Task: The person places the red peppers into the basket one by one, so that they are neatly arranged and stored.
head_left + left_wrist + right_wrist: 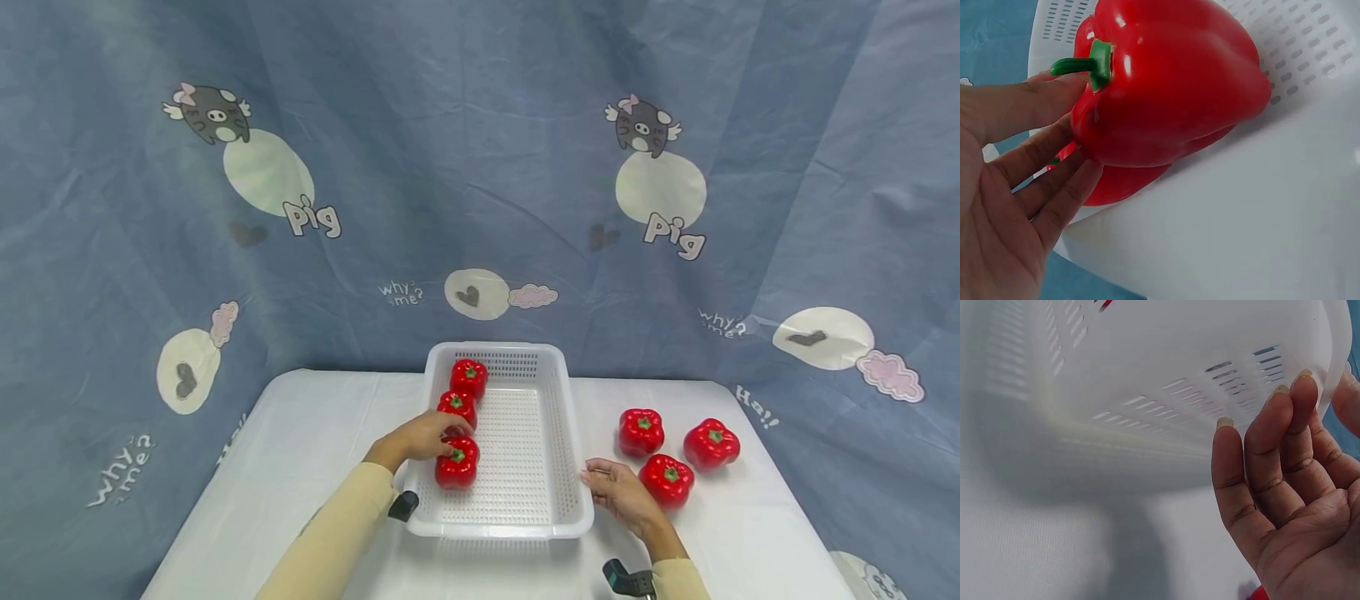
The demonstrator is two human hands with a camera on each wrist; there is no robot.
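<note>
A white perforated plastic basket (517, 531) stands on the table, with red bell peppers lined up along its left side. My left hand (425, 437) reaches over the left rim and grips the nearest bell pepper (456, 471). In the left wrist view, the thumb lies by the green stem (1101, 64) while the other fingers touch the pepper's side. Behind it sit a middle pepper (456, 405) and a far pepper (469, 377). At the basket's right side, my right hand (618, 493) holds the rim, thumb over the edge and fingers (1266, 450) against the outer wall.
To the right of the basket, three more red peppers lie on the white-covered table (315, 442): a back one (641, 432), a front one (667, 481) and a right one (711, 444). A blue printed curtain (465, 183) hangs behind the table.
</note>
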